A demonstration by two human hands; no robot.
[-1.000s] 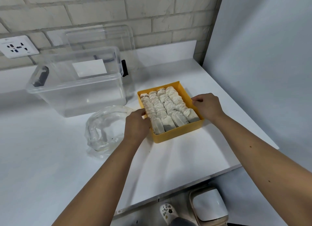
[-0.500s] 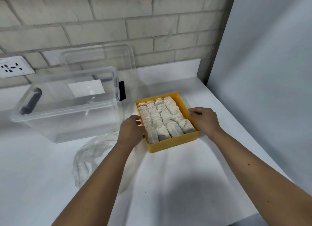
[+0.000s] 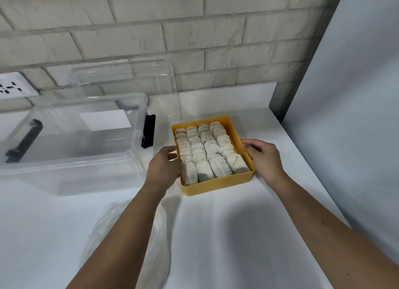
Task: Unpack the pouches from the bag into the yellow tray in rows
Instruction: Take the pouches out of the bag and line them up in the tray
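A white table is seen spread across the lower view, backed at 12 o'clock by a pale brick wall and bounded at 3 o'clock by a plain grey panel. A clear storage box with black latches is set at 9 o'clock of the centre, and its clear lid is leaned against the wall at 11 o'clock. A crumpled clear bag is laid on the table at 7 o'clock of the tray, partly covered by the left forearm; whether anything is left inside cannot be told.

The yellow tray is placed just past the centre, beside the box's right latch. Its left wall is gripped by the left hand at 9 o'clock, fingers curled. Its right wall is held by the right hand at 3 o'clock, fingers bent against the rim. The tray is filled with pale pouches, overlapped in four rows run from 12 to 6 o'clock. A wall socket is cut off at 10 o'clock.
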